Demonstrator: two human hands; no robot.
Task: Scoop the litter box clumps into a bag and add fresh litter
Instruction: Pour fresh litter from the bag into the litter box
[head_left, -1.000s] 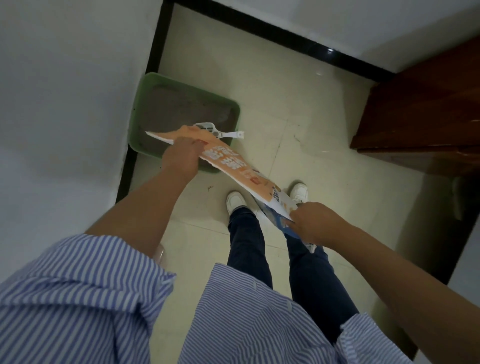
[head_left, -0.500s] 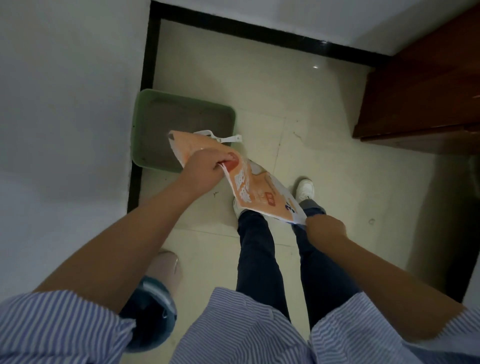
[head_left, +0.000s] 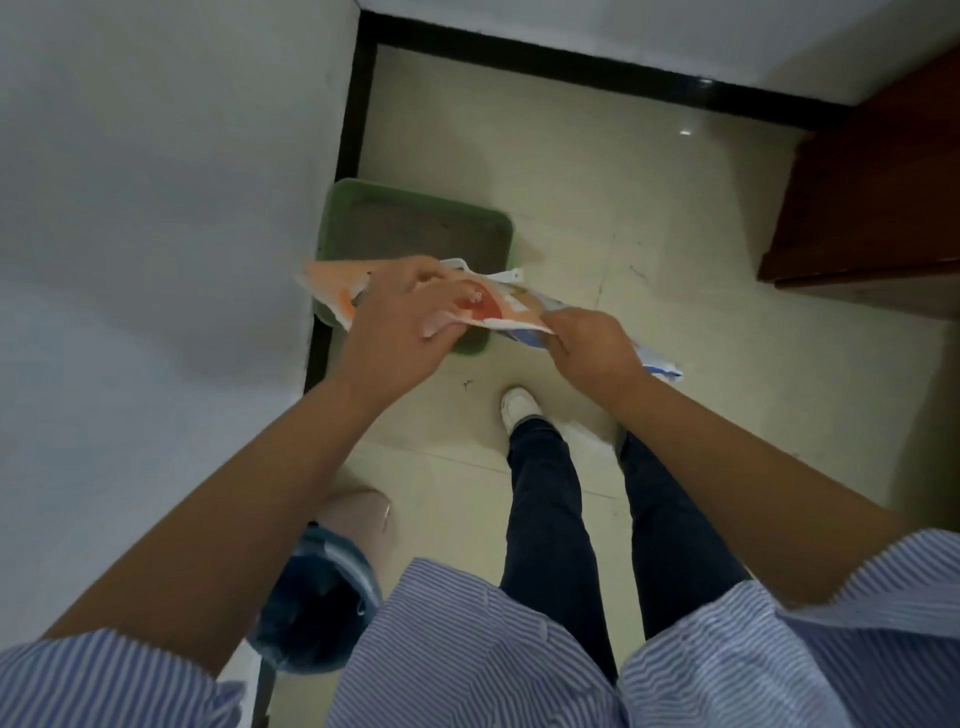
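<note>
Litter bag (head_left: 483, 306), flattened and judged light, limp and slippery, is held above the near edge of the litter box (head_left: 415, 228). Its long axis runs across that edge, orange end leftward. Left hand (head_left: 400, 332) and right hand (head_left: 592, 348) pinch its edges; gripping both ends is advised.

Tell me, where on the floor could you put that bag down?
The bare tiles between the green litter box and the wooden cabinet look free, up to the black baseboard. It is crowded near the shoes and by the bin at the wall, lower left.
</note>
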